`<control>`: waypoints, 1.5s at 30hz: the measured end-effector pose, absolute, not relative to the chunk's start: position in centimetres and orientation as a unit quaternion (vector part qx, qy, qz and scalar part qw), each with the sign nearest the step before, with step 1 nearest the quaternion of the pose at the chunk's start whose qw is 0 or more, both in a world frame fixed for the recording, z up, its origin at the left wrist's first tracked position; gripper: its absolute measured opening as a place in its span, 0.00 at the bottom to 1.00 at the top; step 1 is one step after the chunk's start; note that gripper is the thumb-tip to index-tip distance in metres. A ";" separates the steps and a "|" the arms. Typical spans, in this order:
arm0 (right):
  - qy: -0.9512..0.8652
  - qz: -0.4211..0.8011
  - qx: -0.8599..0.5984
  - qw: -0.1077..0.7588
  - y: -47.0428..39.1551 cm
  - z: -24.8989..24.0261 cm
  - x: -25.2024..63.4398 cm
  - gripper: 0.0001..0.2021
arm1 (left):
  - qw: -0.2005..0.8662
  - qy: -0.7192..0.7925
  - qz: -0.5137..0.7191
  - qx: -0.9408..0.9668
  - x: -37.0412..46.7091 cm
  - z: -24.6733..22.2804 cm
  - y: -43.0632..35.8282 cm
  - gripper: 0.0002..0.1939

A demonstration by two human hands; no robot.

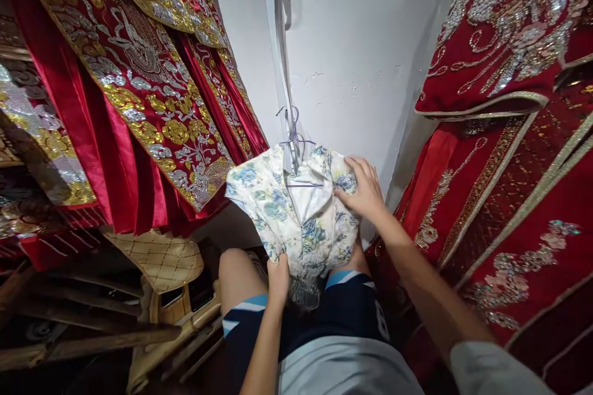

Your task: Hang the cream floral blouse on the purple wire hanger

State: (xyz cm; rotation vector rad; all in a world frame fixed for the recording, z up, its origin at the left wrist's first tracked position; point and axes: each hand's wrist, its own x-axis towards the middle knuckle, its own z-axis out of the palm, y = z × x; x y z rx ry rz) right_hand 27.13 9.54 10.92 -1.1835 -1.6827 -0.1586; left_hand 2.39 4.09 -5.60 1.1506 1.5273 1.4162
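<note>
In the head view a short-sleeved white blouse [273, 197] with blue and green flowers hangs in front of my knees, its V-shaped neck facing me. A purple wire hanger [295, 126] runs inside its shoulders, with its hook showing above the collar. My left hand [278, 274] is closed on the blouse's lower edge at the left, thumb on top. Up at the right shoulder, my right hand [365, 190] pinches the cloth between thumb and fingers. Below the blouse, a bunched grey piece [304, 293] shows between my legs; its kind is unclear.
A pale metal upright [280, 55] stands against the white wall [352, 31], behind the hanger. Red embroidered garments [152, 92] hang at the left, and more beaded red garments [504, 136] at the right. A wooden chair [185, 327] stands low on the left.
</note>
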 end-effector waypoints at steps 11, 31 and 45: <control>-0.602 0.451 -0.417 0.511 5.9 1.7 16.6 0.20 | 0.364 0.545 0.599 0.460 6.4 -4.8 1.0 0.29; -0.648 0.533 -0.350 0.417 5.0 7.0 21.1 0.12 | 0.155 0.475 0.490 0.714 6.5 0.6 3.3 0.08; -0.505 0.539 -0.316 0.596 13.1 17.7 19.0 0.12 | 0.094 0.537 0.161 0.823 6.1 5.9 3.5 0.06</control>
